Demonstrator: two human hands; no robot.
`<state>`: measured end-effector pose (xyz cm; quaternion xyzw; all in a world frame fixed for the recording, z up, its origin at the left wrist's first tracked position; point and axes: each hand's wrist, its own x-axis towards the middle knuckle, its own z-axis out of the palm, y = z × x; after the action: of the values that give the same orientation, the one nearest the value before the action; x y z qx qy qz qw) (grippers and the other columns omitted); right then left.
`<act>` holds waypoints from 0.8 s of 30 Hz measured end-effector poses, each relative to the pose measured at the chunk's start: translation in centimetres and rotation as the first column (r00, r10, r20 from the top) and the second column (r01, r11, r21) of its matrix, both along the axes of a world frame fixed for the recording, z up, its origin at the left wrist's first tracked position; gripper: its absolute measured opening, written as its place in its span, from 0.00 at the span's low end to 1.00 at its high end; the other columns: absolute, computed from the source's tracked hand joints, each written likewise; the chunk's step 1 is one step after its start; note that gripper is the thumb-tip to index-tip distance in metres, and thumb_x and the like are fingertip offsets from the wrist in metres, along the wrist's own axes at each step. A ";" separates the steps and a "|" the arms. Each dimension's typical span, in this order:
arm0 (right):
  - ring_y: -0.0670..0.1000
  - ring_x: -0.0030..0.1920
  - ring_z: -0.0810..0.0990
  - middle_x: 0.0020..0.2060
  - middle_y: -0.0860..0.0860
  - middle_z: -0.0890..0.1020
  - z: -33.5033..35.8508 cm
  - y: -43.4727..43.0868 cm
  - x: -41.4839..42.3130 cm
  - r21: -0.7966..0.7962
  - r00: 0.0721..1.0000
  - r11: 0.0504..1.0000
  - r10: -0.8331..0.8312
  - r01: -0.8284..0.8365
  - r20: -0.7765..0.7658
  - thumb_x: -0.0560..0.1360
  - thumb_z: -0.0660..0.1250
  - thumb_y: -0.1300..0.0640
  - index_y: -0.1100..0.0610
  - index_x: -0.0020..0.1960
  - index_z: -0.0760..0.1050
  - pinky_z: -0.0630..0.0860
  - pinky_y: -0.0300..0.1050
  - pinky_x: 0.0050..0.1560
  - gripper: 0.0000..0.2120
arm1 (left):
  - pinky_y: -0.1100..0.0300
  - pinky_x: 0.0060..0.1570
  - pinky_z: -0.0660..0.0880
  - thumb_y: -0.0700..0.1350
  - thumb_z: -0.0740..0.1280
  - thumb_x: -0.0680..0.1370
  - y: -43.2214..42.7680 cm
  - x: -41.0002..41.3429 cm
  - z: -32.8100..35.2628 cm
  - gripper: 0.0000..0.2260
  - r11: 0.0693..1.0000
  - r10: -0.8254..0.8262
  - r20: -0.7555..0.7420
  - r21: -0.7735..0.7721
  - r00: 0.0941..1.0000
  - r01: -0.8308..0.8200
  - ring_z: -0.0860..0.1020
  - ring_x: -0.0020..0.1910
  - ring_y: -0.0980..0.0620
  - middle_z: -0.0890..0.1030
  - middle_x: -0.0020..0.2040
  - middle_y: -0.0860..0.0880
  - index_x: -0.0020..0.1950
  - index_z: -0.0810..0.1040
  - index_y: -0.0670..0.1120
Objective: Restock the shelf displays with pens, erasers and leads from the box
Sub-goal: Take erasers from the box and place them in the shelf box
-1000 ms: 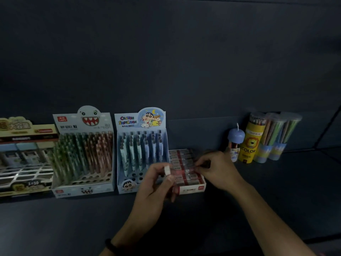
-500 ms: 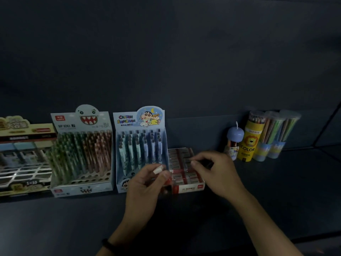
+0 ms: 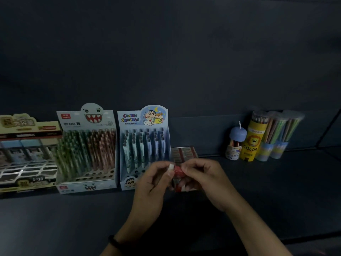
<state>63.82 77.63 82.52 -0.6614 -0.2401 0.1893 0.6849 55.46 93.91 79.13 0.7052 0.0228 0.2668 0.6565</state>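
While both forearms are angling in from the bottom edge, my left hand (image 3: 155, 183) and right hand (image 3: 203, 182) are sitting fingertip to fingertip just in front of the eraser box (image 3: 184, 153). Both are curling, backs toward me; left wrist is wearing a dark band (image 3: 113, 241). I am pinching one eraser (image 3: 176, 169) between them. It is a small block: the bare white end is sitting under my left thumb and forefinger, the glossy red sleeve in my right fingertips. It is lying crosswise, bridging the two grips; whether it is clearing the box I cannot tell. Box is flat cardboard, red and white, rows of wrapped erasers showing behind my fingers, sitting on the dark matte shelf (image 3: 276, 183) just beside the Shinchan pen display (image 3: 144, 145). Left of that, the toothy-face pen display (image 3: 86, 145) is standing with green and brown pens. Clear pencil tubes (image 3: 273, 137) are standing well apart at right, looking blurry.
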 end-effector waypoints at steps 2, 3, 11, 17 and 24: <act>0.53 0.41 0.85 0.43 0.58 0.88 0.1 -0.2 0.3 -0.012 0.998 0.999 -0.032 0.033 0.047 0.80 0.72 0.63 0.58 0.49 0.87 0.80 0.45 0.43 0.05 | 0.61 0.46 0.81 0.38 0.69 0.83 0.1 -0.1 -0.2 0.10 0.997 0.036 -0.011 0.068 0.999 -0.035 0.85 0.47 0.54 0.86 0.52 0.52 0.59 0.84 0.51; 0.50 0.41 0.85 0.42 0.56 0.88 0.2 -0.4 0.5 -0.025 0.995 0.999 -0.046 0.048 0.087 0.78 0.74 0.63 0.57 0.48 0.88 0.79 0.43 0.43 0.04 | 0.62 0.47 0.81 0.38 0.69 0.83 0.1 -0.1 -0.4 0.12 0.991 0.049 -0.006 0.121 0.999 -0.048 0.85 0.50 0.54 0.86 0.53 0.54 0.60 0.84 0.53; 0.44 0.47 0.87 0.44 0.44 0.89 0.1 -1.4 3.2 -0.291 0.887 0.945 0.004 0.147 0.462 0.73 0.81 0.58 0.50 0.47 0.88 0.84 0.45 0.53 0.05 | 0.74 0.50 0.74 0.44 0.74 0.81 0.5 0.1 -0.8 0.16 0.860 0.200 0.005 0.478 0.980 -0.178 0.81 0.53 0.64 0.82 0.51 0.63 0.66 0.79 0.58; 0.39 0.47 0.84 0.43 0.39 0.86 -1.1 -0.5 5.2 -0.492 0.762 0.835 0.146 0.246 0.631 0.74 0.80 0.55 0.47 0.47 0.88 0.78 0.36 0.51 0.04 | 0.72 0.46 0.76 0.47 0.80 0.75 0.6 0.5 -1.5 0.07 0.776 0.231 -0.027 0.608 0.973 -0.167 0.81 0.47 0.65 0.83 0.45 0.62 0.49 0.85 0.57; 0.41 0.49 0.78 0.48 0.41 0.79 -2.3 0.5 5.4 -0.530 0.681 0.790 0.206 0.309 0.703 0.75 0.79 0.54 0.49 0.49 0.89 0.75 0.37 0.52 0.03 | 0.73 0.47 0.76 0.46 0.82 0.73 0.8 0.7 -1.7 0.07 0.779 0.167 -0.031 0.616 0.986 -0.112 0.83 0.46 0.63 0.84 0.44 0.61 0.48 0.88 0.55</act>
<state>69.24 78.18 80.24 -0.8713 -0.3979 -0.0441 0.2839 56.11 94.74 77.48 0.8865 0.0149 0.2779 0.3696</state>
